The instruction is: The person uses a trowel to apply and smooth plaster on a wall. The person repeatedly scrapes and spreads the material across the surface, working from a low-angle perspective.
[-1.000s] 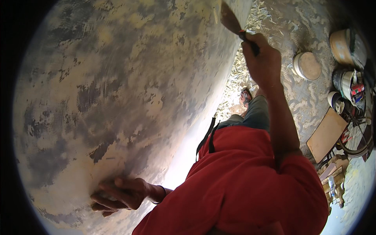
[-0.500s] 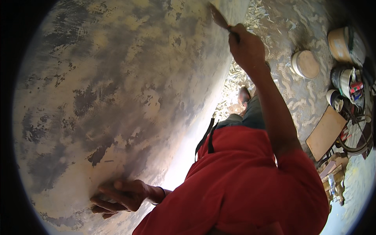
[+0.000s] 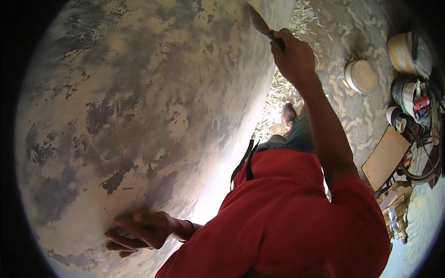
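We see the scraper point(image 3: 258, 18) in the right hand point(image 3: 295, 55), up near the top of the view, its long axis running from the fist up and leftward so that the blade points at the blotchy wall point(image 3: 139, 116). That slant of blade to wall is the relation that matters most here: the tip lies at or very near the surface, though we cannot tell whether it touches. The right hand is closed around the handle, thumb side toward the blade, with the arm reaching away from the body and only slightly bent. The left hand point(image 3: 141, 231) is well apart from the scraper, low on the wall and close to the body; we judge it much the farther of the two from the blade. Its fingers are spread and loosely bent against the wall, open, and we see nothing gripped in it. Between the wall's foot and the patterned floor point(image 3: 340, 99), pale flakes point(image 3: 278, 88) lie scattered below the right hand.
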Demonstrator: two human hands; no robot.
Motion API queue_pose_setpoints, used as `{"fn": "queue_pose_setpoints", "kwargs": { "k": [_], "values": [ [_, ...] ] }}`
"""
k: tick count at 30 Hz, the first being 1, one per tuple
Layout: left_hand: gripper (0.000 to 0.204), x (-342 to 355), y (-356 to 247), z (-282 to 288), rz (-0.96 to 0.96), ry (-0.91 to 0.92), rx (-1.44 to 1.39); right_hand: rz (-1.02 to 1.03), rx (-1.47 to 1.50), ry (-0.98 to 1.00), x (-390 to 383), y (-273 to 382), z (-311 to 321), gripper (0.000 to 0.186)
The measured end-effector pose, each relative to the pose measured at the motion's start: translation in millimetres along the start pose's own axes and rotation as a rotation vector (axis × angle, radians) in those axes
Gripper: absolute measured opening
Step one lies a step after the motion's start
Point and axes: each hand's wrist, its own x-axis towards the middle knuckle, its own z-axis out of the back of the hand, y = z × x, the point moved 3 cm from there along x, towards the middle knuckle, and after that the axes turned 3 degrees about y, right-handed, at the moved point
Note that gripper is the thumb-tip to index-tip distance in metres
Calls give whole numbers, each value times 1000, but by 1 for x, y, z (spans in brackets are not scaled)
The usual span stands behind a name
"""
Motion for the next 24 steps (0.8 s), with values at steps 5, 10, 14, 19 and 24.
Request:
{"fn": "queue_pose_setpoints", "kwargs": {
  "k": [5, 10, 14, 19, 24],
  "values": [
    [38, -3, -2, -2, 26, -6, -17, -82, 130, -20, -18, 15, 35, 16],
    [38, -1, 0, -2, 0, -1, -16, -14, 9, 7, -4, -2, -7, 15],
    [39, -2, 1, -2, 22, -4, -11, -35, 17, 6, -6, -13, 4, 17],
    [38, -2, 2, 0, -13, -3, -5, -38, 105, -31, -25, 3, 27, 18],
    [39, 1, -7, -7, 18, -28, 3, -28, -34, 8, -12, -10, -17, 14]
  ]
}}
